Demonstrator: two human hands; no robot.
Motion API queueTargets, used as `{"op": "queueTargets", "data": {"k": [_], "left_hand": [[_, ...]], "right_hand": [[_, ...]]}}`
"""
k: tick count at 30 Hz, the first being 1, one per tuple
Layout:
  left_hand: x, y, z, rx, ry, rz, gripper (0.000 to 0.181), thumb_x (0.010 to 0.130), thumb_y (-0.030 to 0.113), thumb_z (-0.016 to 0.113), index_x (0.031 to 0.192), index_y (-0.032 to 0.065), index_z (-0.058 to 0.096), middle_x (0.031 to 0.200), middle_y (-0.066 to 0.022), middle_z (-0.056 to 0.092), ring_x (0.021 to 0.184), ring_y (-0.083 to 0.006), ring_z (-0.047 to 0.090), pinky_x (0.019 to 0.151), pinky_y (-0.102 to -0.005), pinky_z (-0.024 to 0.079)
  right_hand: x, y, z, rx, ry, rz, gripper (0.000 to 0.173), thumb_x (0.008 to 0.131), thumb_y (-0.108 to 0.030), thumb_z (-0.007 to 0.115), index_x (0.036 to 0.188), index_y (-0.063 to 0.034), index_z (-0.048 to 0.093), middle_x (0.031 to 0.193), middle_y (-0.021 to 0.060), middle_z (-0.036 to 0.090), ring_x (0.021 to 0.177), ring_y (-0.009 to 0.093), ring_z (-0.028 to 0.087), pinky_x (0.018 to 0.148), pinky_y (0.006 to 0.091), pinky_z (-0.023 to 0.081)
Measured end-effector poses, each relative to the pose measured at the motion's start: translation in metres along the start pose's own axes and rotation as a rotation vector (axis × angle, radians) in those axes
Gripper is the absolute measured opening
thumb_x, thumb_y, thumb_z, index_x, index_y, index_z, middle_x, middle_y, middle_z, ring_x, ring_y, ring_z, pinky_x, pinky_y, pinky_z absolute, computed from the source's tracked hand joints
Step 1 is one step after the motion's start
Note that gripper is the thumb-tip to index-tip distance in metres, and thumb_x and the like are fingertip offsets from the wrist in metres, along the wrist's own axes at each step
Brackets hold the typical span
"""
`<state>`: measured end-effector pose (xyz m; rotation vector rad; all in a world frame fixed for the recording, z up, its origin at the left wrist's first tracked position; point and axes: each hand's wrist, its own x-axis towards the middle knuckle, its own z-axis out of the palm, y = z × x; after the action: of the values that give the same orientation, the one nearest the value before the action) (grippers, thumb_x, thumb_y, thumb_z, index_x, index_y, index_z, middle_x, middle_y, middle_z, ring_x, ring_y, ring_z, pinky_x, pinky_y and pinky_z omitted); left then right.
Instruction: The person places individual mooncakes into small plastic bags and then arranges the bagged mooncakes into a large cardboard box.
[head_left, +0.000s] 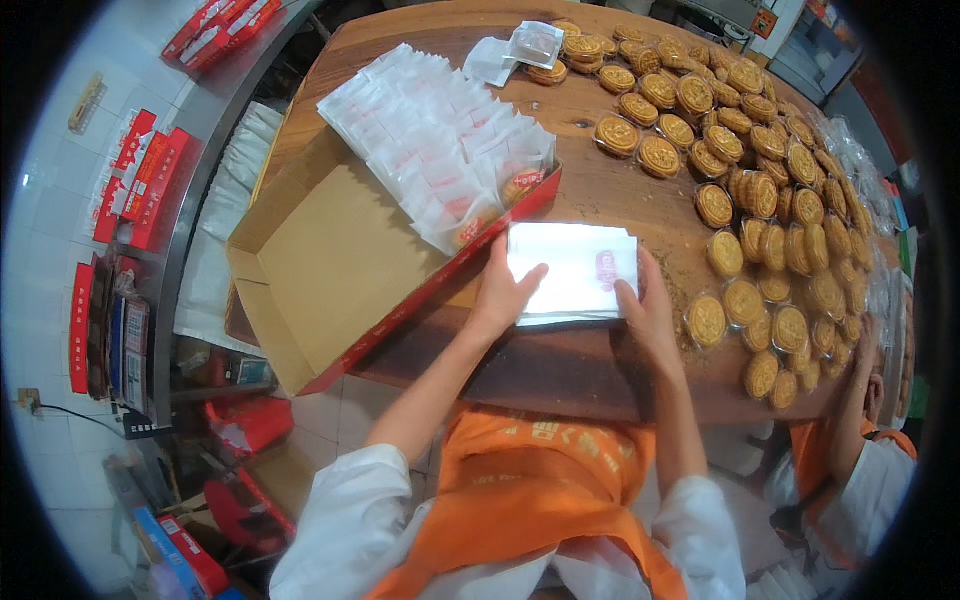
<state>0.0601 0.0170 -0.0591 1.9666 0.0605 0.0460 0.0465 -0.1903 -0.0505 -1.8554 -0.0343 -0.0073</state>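
A stack of white paper pouches (566, 270) with a pink printed mark is held level between my two hands, over the near part of the wooden table. My left hand (508, 289) grips the stack's left edge, thumb on top. At its right edge, my right hand (649, 304) holds it the same way, thumb near the print. Just left of the stack stands a shallow red cardboard box (315, 262), brown inside. Rows of white packets (442, 135) fill its far right part, and round pastries show through the nearest ones.
Many round moulded pastries (769, 199) in clear plastic cover the right side of the wooden table (592, 195). Two loose white packets (517, 51) lie at the back. A metal counter (202, 142) with red boxes stands left. A co-worker's arm (851, 405) is at the right.
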Motion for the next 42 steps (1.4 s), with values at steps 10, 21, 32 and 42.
{"op": "queueTargets", "data": {"k": [10, 21, 32, 42], "left_hand": [[0.010, 0.028, 0.028, 0.682, 0.076, 0.746, 0.042, 0.078, 0.020, 0.062, 0.113, -0.0021, 0.051, 0.113, -0.0182, 0.052, 0.105, -0.0319, 0.048, 0.086, -0.0430, 0.036], [0.006, 0.013, 0.044, 0.686, 0.002, 0.663, 0.038, 0.076, 0.020, 0.063, 0.108, 0.0018, 0.055, 0.104, -0.0114, 0.054, 0.102, -0.0283, 0.049, 0.087, -0.0419, 0.036], [-0.013, 0.024, 0.037, 0.599, -0.313, 0.703, 0.024, 0.071, 0.007, 0.065, 0.094, 0.0062, 0.057, 0.091, -0.0077, 0.055, 0.085, -0.0255, 0.052, 0.072, -0.0368, 0.041], [-0.016, 0.015, 0.054, 0.682, -0.097, 0.806, 0.015, 0.071, 0.000, 0.058, 0.083, 0.0024, 0.051, 0.082, -0.0101, 0.051, 0.071, -0.0250, 0.054, 0.059, -0.0348, 0.046]], "right_hand": [[0.000, -0.004, 0.000, -0.305, 0.082, -0.067, 0.045, 0.084, -0.012, 0.057, 0.124, 0.0009, 0.041, 0.114, 0.0234, 0.053, 0.101, 0.037, 0.055, 0.083, 0.0403, 0.044], [-0.047, 0.005, 0.002, -0.587, 0.106, -0.156, 0.045, 0.084, -0.018, 0.059, 0.123, -0.0033, 0.042, 0.107, 0.0176, 0.052, 0.092, 0.036, 0.056, 0.074, 0.0416, 0.048], [-0.054, 0.000, -0.023, -0.548, 0.108, -0.203, 0.041, 0.081, -0.014, 0.062, 0.117, -0.0025, 0.048, 0.114, 0.0178, 0.052, 0.099, 0.034, 0.054, 0.081, 0.0392, 0.046], [-0.064, 0.013, -0.098, -1.229, 0.173, -0.245, 0.062, 0.072, -0.018, 0.070, 0.127, -0.0072, 0.043, 0.118, 0.0161, 0.045, 0.102, 0.033, 0.045, 0.083, 0.0399, 0.041]]}}
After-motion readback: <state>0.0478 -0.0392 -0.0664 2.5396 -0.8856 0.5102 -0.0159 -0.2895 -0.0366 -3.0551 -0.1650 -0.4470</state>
